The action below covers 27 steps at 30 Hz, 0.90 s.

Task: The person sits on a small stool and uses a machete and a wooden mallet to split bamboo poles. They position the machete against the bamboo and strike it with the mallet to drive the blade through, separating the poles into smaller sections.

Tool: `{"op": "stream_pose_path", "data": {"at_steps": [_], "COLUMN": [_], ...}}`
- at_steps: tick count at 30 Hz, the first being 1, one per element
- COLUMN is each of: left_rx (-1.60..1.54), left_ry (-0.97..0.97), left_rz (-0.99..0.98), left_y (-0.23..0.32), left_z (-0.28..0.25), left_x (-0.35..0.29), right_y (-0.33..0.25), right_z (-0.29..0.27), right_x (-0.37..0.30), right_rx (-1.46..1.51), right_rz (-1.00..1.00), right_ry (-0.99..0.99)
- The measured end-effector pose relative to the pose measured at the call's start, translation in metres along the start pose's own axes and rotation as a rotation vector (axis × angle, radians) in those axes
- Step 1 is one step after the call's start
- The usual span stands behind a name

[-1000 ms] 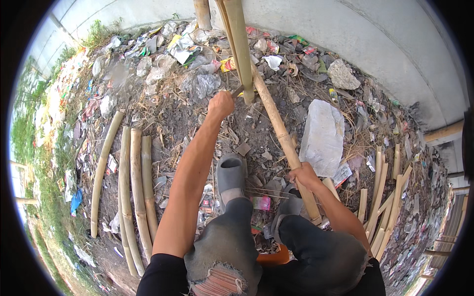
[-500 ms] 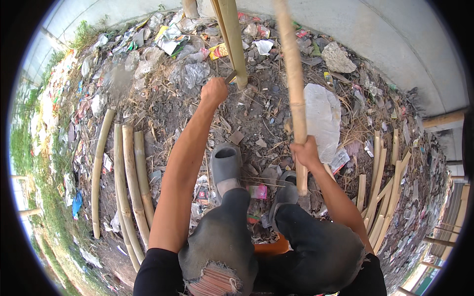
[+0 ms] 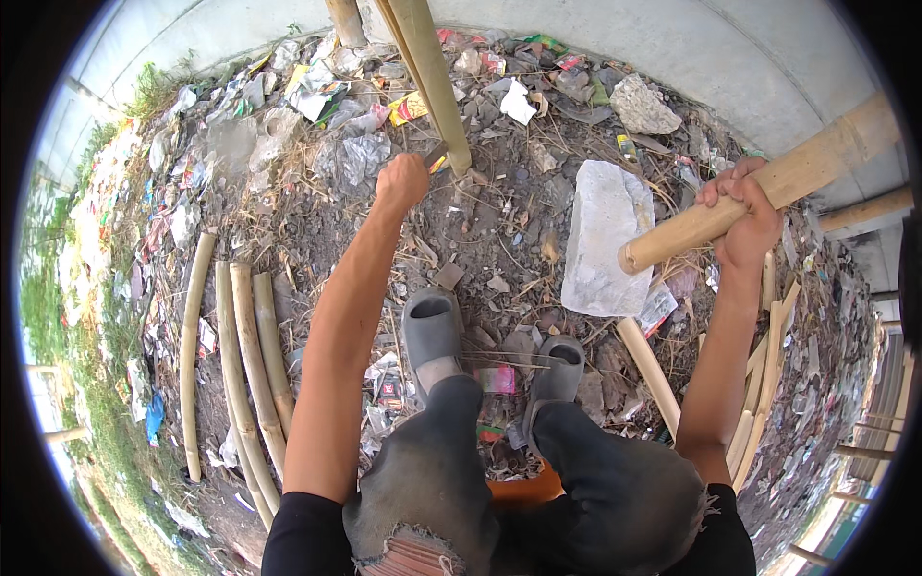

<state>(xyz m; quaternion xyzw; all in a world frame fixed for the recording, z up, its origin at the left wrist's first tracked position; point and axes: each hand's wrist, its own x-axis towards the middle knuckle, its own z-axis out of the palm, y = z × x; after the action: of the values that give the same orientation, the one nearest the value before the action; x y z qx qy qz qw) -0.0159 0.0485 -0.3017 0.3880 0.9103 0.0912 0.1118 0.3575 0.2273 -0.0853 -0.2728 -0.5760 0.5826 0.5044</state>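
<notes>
While my right hand [image 3: 744, 216] is clenched around a thick bamboo pole [image 3: 816, 158], its cut end shows over the right edge of the pale stone block [image 3: 600, 216], and the rest slants away to the block's right. I judge the pole stiff, moderately heavy and smooth enough to twist, so a full wrap nearer its balance point should serve best. Beyond the block and to its left, my left hand [image 3: 401, 182] is curled tight around what I take for a handle, a dark blade [image 3: 437, 154] showing beside the upright bamboo [image 3: 437, 91]; that one looks split, rigid but likely to part along its grain, best held by its outer wall, away from the edge. My fist hides the handle, both bamboos run out of view, and I cannot tell whether the blade bites or the pole touches the block
</notes>
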Motion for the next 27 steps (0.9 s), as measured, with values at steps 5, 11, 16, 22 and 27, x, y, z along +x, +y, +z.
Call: {"op": "stream_pose_path", "data": {"at_steps": [5, 11, 16, 22, 27], "left_rx": [0.024, 0.062, 0.045, 0.003, -0.134], "left_ry": [0.006, -0.095, -0.092, -0.196, -0.141], "left_rz": [0.076, -0.048, -0.056, -0.070, -0.087], "left_y": [0.021, 0.014, -0.016, 0.048, 0.067], "left_z": [-0.003, 0.066, 0.036, 0.015, 0.039], "left_x": [0.012, 0.003, 0.019, 0.027, -0.018], "right_y": [0.177, 0.132, 0.097, 0.070, 0.043], "right_z": [-0.035, -0.066, -0.106, -0.105, -0.077], "right_x": [-0.122, -0.143, -0.123, -0.159, -0.135], "right_rx": [-0.527, -0.640, -0.751, -0.524, 0.370], "right_rz": [0.614, 1.072, 0.678, -0.194, 0.017], "right_ry": [-0.345, -0.501, -0.300, -0.021, 0.042]}}
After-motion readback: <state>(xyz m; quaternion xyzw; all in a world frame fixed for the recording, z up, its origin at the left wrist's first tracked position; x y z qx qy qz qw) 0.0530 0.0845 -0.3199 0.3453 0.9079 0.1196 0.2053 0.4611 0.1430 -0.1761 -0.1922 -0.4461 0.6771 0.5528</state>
